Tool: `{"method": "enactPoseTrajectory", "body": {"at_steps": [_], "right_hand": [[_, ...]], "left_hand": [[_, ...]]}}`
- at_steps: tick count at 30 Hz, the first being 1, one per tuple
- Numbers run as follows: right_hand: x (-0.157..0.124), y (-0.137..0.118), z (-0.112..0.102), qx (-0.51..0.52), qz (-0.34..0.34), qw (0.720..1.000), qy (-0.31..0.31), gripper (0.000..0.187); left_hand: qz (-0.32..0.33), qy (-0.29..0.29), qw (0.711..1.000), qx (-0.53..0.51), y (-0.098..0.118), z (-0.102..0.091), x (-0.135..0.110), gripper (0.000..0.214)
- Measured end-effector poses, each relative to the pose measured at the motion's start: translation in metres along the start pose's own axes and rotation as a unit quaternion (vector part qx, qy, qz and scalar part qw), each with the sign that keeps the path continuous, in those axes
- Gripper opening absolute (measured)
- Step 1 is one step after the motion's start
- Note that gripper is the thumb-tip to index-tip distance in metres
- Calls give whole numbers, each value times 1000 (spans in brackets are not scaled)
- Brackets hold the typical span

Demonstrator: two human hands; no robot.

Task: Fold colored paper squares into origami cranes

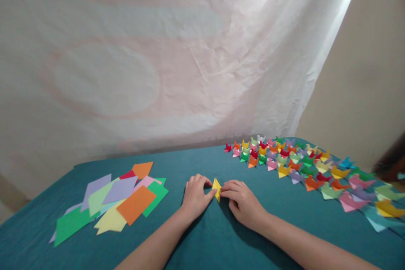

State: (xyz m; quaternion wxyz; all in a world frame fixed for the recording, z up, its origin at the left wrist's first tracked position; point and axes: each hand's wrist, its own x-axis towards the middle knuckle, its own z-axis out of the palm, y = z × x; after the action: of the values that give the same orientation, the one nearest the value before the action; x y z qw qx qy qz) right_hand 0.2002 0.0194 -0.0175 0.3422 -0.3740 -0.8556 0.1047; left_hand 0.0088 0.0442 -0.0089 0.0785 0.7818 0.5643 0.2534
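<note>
A small yellow folded paper (216, 187), pointed at the top and bottom, is at the middle of the front of the table. From its left side, my left hand (198, 194) touches it with curled fingers and the thumb at its lower edge. My right hand (243, 202) pinches its right edge with the fingertips, the other fingers bent under the palm. Fingertips hide part of the paper's edges, and its finer creases are too small to make out.
Loose coloured paper sheets (136, 205) lie in an overlapping pile on the left. Rows of small folded paper birds (311, 183) stand along the right side. A teal cloth (190, 161) covers the table, and a pale hanging sheet (177, 71) rises behind it.
</note>
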Motion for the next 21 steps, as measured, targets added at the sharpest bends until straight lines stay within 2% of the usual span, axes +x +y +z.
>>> {"method": "enactPoseTrajectory", "body": {"at_steps": [4,9,14,21], "right_hand": [[8,8,-1,6,90,996,28,27],[26,18,4,-15,187,982,-11,14],[40,22,15,-24,212,977,-25,9],[38,23,18,11,222,975,-17,11]], "left_hand": [[4,-1,1000,-12,-1,0,0,16],[5,-3,1000,-18,-3,2,0,17],[5,-3,1000,-20,-3,2,0,17],[11,5,999,-35,-6,5,-1,19]]}}
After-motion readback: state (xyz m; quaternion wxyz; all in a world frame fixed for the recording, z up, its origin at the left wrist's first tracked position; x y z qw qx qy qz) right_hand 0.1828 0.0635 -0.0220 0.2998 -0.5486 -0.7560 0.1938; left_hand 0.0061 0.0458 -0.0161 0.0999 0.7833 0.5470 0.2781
